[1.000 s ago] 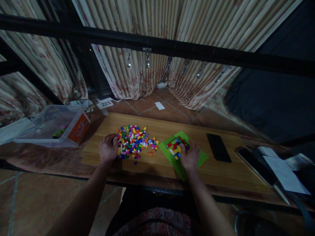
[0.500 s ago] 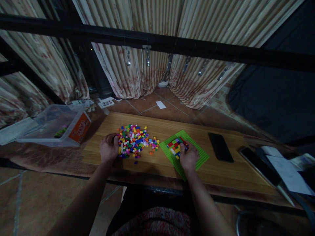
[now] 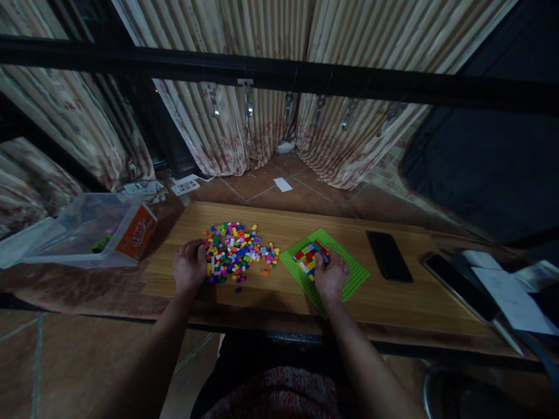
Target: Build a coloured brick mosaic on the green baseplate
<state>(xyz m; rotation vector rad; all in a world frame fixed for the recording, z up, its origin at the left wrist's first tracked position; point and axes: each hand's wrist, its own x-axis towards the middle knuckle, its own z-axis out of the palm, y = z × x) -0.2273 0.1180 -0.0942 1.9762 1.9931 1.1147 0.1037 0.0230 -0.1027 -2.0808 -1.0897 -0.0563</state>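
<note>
My left hand [image 3: 189, 269] rests on the wooden board at the left edge of a pile of small coloured toy bricks [image 3: 233, 251]. Its fingers are loosely bent, with the thumb apart from them and nothing visible in the grasp. My right hand [image 3: 332, 274] is over a green studded baseplate [image 3: 356, 272], thumb and fingers closed at a red and blue toy brick [image 3: 322, 252]. Just left of those fingertips, a patch of red, yellow, white and blue bricks [image 3: 305, 256] sits on the baseplate. My hand hides the right part of this patch.
A clear plastic box [image 3: 78, 256] with an orange label stands left of the wooden board [image 3: 279, 297]. A black phone [image 3: 388, 256] lies right of the baseplate. Another dark phone-like device [image 3: 458, 285] and papers [image 3: 510, 297] lie farther right. A dark bar [image 3: 279, 75] crosses beyond the board.
The view has shifted slightly. My right hand stays at the brick patch, its fingers a little changed in position around the red and blue brick. My left hand stays beside the pile.
</note>
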